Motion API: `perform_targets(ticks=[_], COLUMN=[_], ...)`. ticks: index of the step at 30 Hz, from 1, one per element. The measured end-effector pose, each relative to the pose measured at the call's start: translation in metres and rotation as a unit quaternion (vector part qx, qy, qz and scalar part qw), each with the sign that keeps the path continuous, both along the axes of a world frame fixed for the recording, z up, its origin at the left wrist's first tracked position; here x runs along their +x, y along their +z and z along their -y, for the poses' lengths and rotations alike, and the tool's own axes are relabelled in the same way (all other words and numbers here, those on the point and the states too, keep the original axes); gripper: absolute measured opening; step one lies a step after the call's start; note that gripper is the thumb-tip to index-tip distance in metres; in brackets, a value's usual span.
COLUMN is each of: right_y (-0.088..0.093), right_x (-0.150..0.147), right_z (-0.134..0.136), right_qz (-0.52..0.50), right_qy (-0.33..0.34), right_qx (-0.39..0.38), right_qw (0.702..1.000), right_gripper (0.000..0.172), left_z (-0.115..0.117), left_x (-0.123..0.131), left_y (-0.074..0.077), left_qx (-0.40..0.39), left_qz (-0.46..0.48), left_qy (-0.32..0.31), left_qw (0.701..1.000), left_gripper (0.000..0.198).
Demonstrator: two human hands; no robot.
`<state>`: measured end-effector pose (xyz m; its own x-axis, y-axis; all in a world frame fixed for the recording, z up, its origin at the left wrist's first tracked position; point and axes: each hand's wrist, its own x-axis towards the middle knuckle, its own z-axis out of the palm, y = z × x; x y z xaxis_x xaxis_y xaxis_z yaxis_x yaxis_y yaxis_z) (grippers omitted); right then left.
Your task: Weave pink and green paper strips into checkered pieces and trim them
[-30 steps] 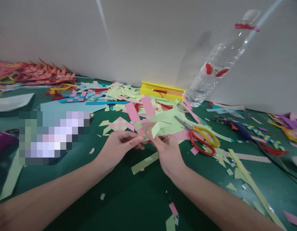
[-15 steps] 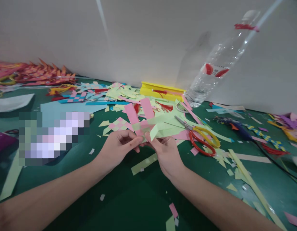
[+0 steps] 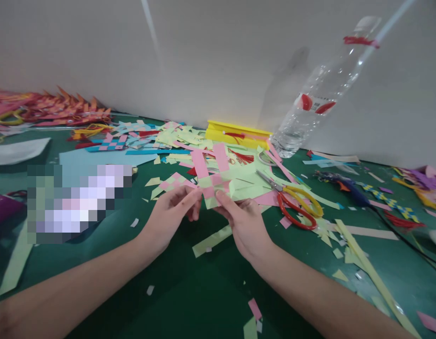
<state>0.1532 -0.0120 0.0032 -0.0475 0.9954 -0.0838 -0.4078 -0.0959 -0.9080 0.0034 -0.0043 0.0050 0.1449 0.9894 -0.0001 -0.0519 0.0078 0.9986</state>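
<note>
Both hands hold a small weave of pink and pale green paper strips (image 3: 211, 184) above the middle of the table, with two pink ends sticking up at its far side. My left hand (image 3: 172, 209) pinches its left edge between thumb and forefinger. On the right, my right hand (image 3: 246, 223) grips the near right part, thumb on top and fingers hidden beneath. Red-and-yellow scissors (image 3: 297, 205) lie partly open just beyond my right hand. A finished-looking pink and green checked piece (image 3: 175, 181) rests behind my left hand. A loose green strip (image 3: 211, 241) lies below the hands.
A clear plastic bottle (image 3: 320, 94) leans at the white wall behind a yellow folded paper (image 3: 239, 134). Paper scraps (image 3: 182, 134) and red tassels (image 3: 242, 157) litter the back. A purple object (image 3: 6, 209) is at far left, a dark cable (image 3: 405, 228) at right.
The weave has tilted flatter towards me, showing its checked face. A green strip end that stood up by my right thumb now lies lower. Both hands shifted slightly and keep their hold.
</note>
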Motion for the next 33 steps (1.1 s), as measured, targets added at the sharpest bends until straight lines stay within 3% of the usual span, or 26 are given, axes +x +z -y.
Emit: perform_targets(ticks=[3, 10, 23, 33], right_y=[0.001, -0.002, -0.002, 0.003], right_x=[0.0, -0.001, 0.002, 0.011], right_z=[0.001, 0.001, 0.0, -0.007], right_qz=[0.008, 0.027, 0.055, 0.16], right_qy=[0.019, 0.067, 0.103, 0.104], right_qx=[-0.008, -0.033, -0.025, -0.032], right_qw=[1.0, 0.997, 0.993, 0.981], right_gripper=[0.015, 0.022, 0.025, 0.032], left_z=[-0.001, -0.001, -0.002, -0.003], left_x=[0.002, 0.003, -0.001, 0.001], left_y=[-0.001, -0.008, -0.011, -0.004], left_qx=[0.012, 0.015, -0.024, -0.059], left_qz=[0.041, 0.061, 0.009, 0.159], left_qy=[0.024, -0.07, 0.013, 0.082], left_qw=[0.999, 0.996, 1.0, 0.982], left_gripper=[0.025, 0.025, 0.028, 0.016])
